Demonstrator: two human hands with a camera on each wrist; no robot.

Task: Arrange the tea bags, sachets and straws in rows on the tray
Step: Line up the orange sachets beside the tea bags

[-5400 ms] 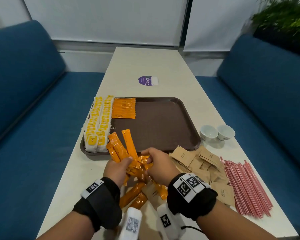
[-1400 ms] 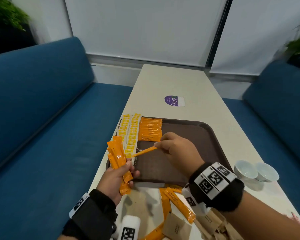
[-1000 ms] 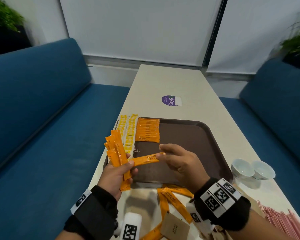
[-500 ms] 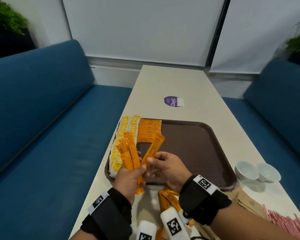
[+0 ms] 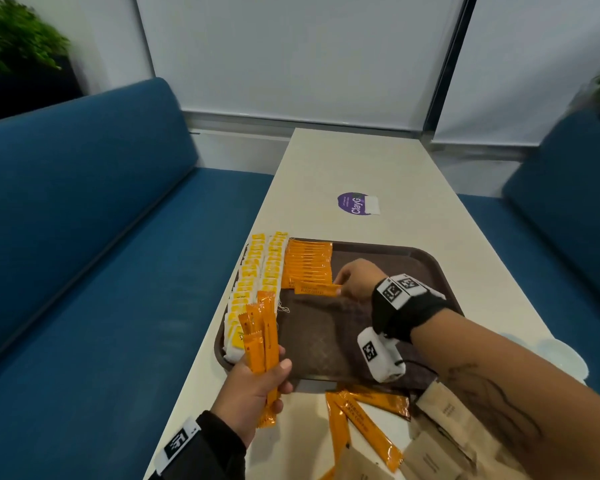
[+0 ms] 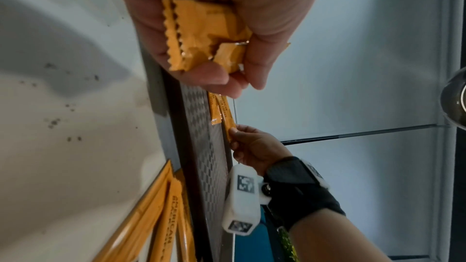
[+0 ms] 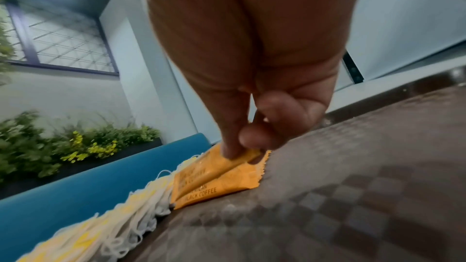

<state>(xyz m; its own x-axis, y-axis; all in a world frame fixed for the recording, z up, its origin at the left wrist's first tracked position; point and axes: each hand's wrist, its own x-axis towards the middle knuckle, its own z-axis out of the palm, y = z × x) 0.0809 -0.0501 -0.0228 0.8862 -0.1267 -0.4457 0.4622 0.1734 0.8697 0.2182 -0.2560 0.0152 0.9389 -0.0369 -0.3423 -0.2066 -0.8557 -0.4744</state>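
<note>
A brown tray (image 5: pixel 368 341) lies on the pale table. Two rows of yellow-tagged tea bags (image 5: pixel 257 285) run along its left edge, beside a stacked row of orange coffee sachets (image 5: pixel 309 265). My right hand (image 5: pixel 355 280) pinches one orange sachet (image 5: pixel 317 289) by its right end, just below that row; its far end lies over the row's front sachet (image 7: pixel 227 188). My left hand (image 5: pixel 253 382) grips a bunch of orange sachets (image 5: pixel 260 334) upright over the tray's near left corner. In the left wrist view the bunch's lower ends (image 6: pixel 201 37) stick out of the fist.
Loose orange sachets (image 5: pixel 364 420) and brown paper sachets (image 5: pixel 444 434) lie on the table in front of the tray. A purple sticker (image 5: pixel 354 202) sits farther up the table. Blue benches (image 5: pixel 84 237) flank both sides. A white cup (image 5: pixel 561 355) shows behind my right forearm.
My right hand drew one sachet from the bunch in my left hand and carried it forward onto the tray, up to the orange row. My left hand drew back a little with the bunch.
</note>
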